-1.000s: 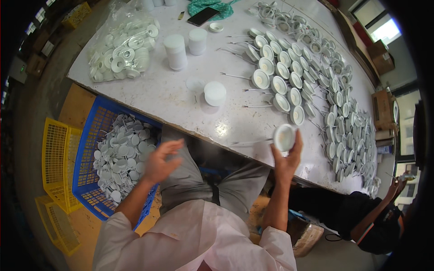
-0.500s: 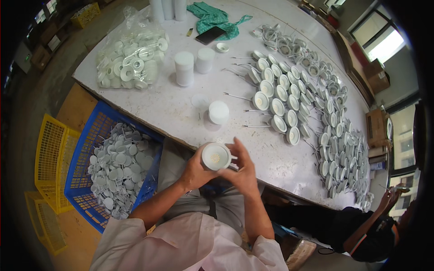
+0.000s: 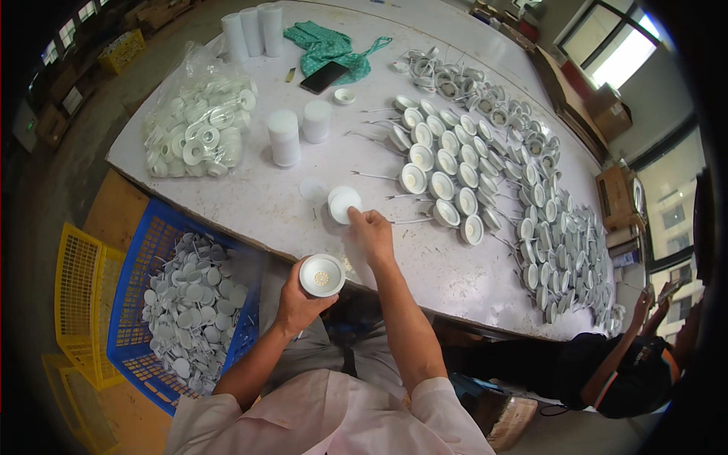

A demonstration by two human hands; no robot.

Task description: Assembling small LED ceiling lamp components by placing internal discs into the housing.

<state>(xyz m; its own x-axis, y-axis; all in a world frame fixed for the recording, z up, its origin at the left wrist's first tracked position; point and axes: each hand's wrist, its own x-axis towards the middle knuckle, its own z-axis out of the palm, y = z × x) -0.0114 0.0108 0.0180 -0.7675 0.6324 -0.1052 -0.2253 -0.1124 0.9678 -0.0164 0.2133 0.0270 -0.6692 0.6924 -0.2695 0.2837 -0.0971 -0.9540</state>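
My left hand is wrapped round a white downlight housing just off the table's near edge. Its open face is turned up, and a cluster of small yellow LEDs shows at the bottom. My right hand reaches over the table with its fingertips closed on the rim of a round white diffuser disc. That disc lies a little off-centre on a short stack of similar discs. Taller disc stacks stand farther back. To the right, rows of downlights with trailing wires cover the table.
Left of me, a blue basket holds many grey-white lamp parts, beside yellow crates. On the table lie a clear bag of white rings, a phone and a green cloth. A co-worker sits at right.
My right hand has left the downlight housing and moved forward to the disc stack. My left hand keeps the housing, now slightly left and lower. The whole view has shifted a little.
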